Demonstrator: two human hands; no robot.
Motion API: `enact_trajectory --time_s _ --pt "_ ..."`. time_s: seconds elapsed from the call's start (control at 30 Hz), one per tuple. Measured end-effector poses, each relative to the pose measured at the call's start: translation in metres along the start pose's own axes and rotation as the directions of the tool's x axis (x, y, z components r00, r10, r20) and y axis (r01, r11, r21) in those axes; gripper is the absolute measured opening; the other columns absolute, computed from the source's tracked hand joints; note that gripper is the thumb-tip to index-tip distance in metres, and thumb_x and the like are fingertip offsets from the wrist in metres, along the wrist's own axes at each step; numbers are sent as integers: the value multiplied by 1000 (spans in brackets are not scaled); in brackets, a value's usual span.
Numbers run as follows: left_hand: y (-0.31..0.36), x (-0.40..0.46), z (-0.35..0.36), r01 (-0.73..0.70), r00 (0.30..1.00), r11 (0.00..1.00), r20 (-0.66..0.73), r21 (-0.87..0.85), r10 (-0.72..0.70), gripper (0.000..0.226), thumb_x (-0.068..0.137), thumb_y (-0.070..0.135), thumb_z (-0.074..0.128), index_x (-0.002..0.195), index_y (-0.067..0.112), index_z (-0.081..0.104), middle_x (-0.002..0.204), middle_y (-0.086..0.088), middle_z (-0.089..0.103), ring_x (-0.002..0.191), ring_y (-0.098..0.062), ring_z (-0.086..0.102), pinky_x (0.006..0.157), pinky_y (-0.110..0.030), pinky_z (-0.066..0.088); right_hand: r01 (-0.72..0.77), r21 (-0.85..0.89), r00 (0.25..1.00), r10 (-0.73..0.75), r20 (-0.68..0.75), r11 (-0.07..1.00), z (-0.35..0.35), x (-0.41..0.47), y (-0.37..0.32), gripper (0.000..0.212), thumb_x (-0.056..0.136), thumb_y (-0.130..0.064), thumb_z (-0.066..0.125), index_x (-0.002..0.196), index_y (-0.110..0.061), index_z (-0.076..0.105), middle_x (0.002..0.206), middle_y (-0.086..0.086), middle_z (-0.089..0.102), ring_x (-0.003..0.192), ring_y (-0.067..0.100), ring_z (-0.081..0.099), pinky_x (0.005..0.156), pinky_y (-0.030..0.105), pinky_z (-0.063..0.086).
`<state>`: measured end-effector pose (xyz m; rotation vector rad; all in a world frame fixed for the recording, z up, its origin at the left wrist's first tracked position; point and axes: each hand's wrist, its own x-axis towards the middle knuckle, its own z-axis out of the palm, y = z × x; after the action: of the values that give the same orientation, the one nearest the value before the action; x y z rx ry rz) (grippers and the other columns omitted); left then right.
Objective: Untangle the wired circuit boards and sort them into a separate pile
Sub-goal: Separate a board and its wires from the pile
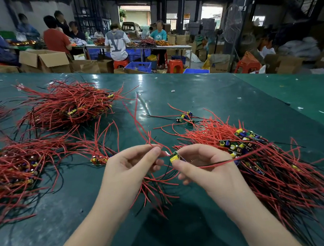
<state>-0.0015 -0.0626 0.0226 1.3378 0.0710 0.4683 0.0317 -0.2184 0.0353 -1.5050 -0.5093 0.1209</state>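
My right hand point(205, 168) pinches a small green circuit board point(175, 157) with a yellow part, held above the green table point(204, 100). Between thumb and forefinger my left hand point(129, 168) pinches the red wires point(144, 132) that rise from that board. More red and black wires hang below both hands. A tangled heap of wired boards point(256, 154) lies just right of my right hand. Another heap point(15, 167) sits at the left, and a single board point(98, 160) lies beside my left hand.
A big pile of red wires point(66, 105) lies at the back left of the table, and a few loose boards point(185, 117) sit in the middle. Beyond the table's far edge are cardboard boxes, blue crates point(138, 66), red stools and several seated people.
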Motion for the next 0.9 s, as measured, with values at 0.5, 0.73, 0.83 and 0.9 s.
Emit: enact_trajectory --time_s 0.5,0.73,0.83,0.9 --pt "-1 3 -1 264 964 930 105 -257 -244 22 69 21 67 83 9 80 73 -1 67 60 -4 59 59 -12 51 69 -381 996 -82 -18 922 5 4 9 18 76 -10 79 79 -27 73 73 -11 69 63 0 63 64 12 45" --pt "-1 6 -2 401 915 821 140 -408 -378 18 63 17 71 77 9 79 69 -1 68 57 -4 62 53 -12 51 10 -171 1000 -6 27 985 0 4 7 13 77 -6 76 82 -18 73 69 -3 72 63 9 66 60 18 50" --pt "-3 6 -2 350 937 860 124 -372 -327 17 65 17 70 78 10 79 72 -3 70 61 -5 65 58 -12 52 -18 -125 998 25 53 992 1 3 8 15 78 -2 75 80 -16 72 65 -1 71 58 7 64 56 17 49" --pt "-4 6 -2 255 967 930 83 -267 -241 18 65 20 70 78 12 80 78 -4 73 68 -7 67 64 -13 53 -38 -134 999 42 28 990 2 4 12 15 78 -3 76 80 -17 72 65 -3 71 59 8 65 58 19 51"
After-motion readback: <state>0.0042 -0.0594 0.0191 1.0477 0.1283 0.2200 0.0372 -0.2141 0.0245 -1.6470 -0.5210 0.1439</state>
